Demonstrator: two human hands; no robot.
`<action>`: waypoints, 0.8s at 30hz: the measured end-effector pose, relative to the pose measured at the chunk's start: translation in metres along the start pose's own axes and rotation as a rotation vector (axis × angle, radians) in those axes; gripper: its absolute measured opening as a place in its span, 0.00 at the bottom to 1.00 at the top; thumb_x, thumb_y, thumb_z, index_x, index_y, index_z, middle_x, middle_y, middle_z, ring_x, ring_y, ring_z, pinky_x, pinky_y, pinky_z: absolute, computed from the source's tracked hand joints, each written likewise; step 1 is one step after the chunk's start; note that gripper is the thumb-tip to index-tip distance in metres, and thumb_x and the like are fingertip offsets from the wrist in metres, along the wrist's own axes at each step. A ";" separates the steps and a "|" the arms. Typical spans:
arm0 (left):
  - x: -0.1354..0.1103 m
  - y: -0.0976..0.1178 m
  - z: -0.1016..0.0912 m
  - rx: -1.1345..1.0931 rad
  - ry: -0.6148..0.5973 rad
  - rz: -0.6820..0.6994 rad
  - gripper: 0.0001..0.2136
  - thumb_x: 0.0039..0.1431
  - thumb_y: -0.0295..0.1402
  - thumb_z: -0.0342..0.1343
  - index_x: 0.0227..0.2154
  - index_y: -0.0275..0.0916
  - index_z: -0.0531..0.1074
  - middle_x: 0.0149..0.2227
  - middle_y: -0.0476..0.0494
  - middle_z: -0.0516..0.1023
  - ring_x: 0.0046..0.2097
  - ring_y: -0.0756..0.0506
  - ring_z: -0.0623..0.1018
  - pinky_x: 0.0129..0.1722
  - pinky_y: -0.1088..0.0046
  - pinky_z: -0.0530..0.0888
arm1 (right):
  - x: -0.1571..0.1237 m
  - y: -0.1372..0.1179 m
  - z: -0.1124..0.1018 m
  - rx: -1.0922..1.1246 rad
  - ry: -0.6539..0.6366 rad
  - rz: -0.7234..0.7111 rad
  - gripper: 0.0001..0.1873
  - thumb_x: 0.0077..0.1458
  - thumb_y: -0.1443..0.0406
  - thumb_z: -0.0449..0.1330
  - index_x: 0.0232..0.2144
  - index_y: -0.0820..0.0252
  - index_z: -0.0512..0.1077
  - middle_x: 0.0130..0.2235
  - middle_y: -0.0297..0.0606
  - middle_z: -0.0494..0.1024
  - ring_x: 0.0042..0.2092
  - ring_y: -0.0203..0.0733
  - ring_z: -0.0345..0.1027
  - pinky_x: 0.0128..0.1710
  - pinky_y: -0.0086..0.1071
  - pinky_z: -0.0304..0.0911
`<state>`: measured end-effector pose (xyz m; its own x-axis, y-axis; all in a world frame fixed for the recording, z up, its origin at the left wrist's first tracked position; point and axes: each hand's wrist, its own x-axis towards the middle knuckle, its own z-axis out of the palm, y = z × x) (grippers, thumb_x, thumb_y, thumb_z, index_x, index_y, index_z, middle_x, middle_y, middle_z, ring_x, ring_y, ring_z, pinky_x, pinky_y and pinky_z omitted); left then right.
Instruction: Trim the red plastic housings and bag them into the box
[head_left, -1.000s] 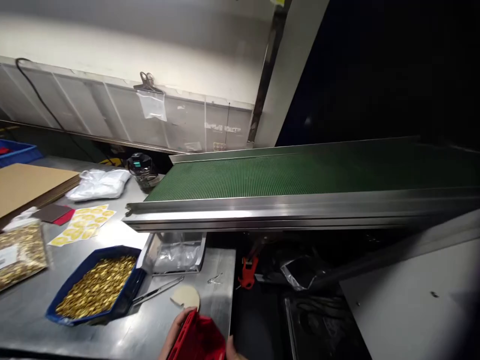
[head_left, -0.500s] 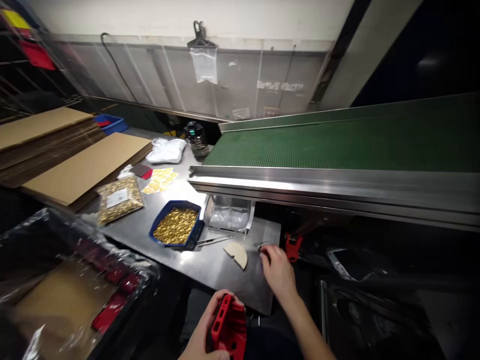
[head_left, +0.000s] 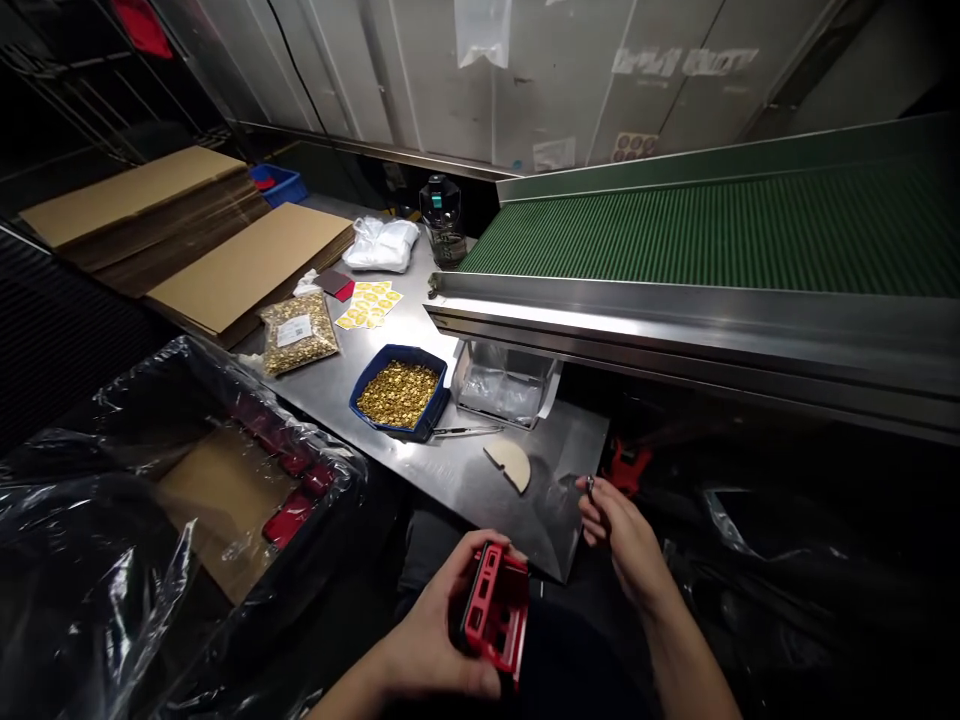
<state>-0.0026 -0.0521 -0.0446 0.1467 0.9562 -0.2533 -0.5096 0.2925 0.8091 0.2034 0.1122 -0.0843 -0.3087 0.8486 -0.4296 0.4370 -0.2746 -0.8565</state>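
The slotted case [head_left: 487, 603] is red, the tray [head_left: 433, 408] blue, its pieces [head_left: 397, 393] gold, the ribbed belt [head_left: 675, 235] green, the sticker sheet [head_left: 369, 304] apparently yellow-patterned on white.

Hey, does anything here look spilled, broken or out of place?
Nothing looks clearly spilled; the gold pieces sit inside the blue tray. The one oddity is the cream half-disc near the bench's end: its straight edge has a notch, perhaps damage, perhaps design.
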 end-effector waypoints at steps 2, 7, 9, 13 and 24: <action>0.004 -0.002 0.000 -0.157 -0.052 -0.092 0.48 0.45 0.53 0.72 0.65 0.42 0.56 0.57 0.28 0.71 0.55 0.32 0.75 0.53 0.58 0.70 | -0.025 -0.005 -0.001 0.080 -0.068 0.033 0.23 0.66 0.47 0.44 0.42 0.57 0.67 0.26 0.30 0.61 0.23 0.35 0.56 0.23 0.28 0.56; 0.016 -0.012 0.002 -0.594 -0.290 -0.502 0.50 0.54 0.71 0.40 0.68 0.37 0.53 0.49 0.23 0.79 0.35 0.38 0.83 0.34 0.66 0.75 | -0.056 -0.030 -0.001 0.114 -0.329 -0.055 0.23 0.62 0.45 0.55 0.43 0.57 0.73 0.27 0.31 0.68 0.27 0.36 0.60 0.27 0.28 0.55; 0.021 -0.014 0.005 -0.607 -0.345 -0.608 0.50 0.53 0.72 0.38 0.65 0.35 0.61 0.50 0.22 0.78 0.35 0.37 0.84 0.34 0.65 0.75 | -0.056 -0.039 -0.001 0.044 -0.446 -0.075 0.21 0.62 0.48 0.58 0.43 0.57 0.76 0.31 0.34 0.74 0.32 0.38 0.64 0.32 0.29 0.59; 0.025 -0.016 0.012 -0.567 -0.385 -0.665 0.47 0.58 0.70 0.33 0.61 0.34 0.66 0.51 0.24 0.78 0.36 0.34 0.84 0.40 0.59 0.74 | -0.053 -0.044 0.000 -0.034 -0.611 -0.029 0.19 0.60 0.50 0.61 0.33 0.61 0.78 0.28 0.33 0.73 0.30 0.36 0.62 0.30 0.27 0.57; 0.020 -0.013 0.013 -0.506 -0.188 -0.470 0.33 0.53 0.51 0.66 0.53 0.27 0.74 0.45 0.29 0.81 0.42 0.38 0.82 0.43 0.70 0.74 | -0.068 -0.037 -0.001 0.040 -0.539 -0.039 0.16 0.61 0.51 0.62 0.38 0.57 0.75 0.29 0.31 0.73 0.29 0.34 0.63 0.28 0.27 0.55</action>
<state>0.0178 -0.0368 -0.0534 0.5674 0.7293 -0.3824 -0.6808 0.6767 0.2804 0.2087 0.0649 -0.0232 -0.7184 0.5095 -0.4736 0.3867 -0.2734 -0.8807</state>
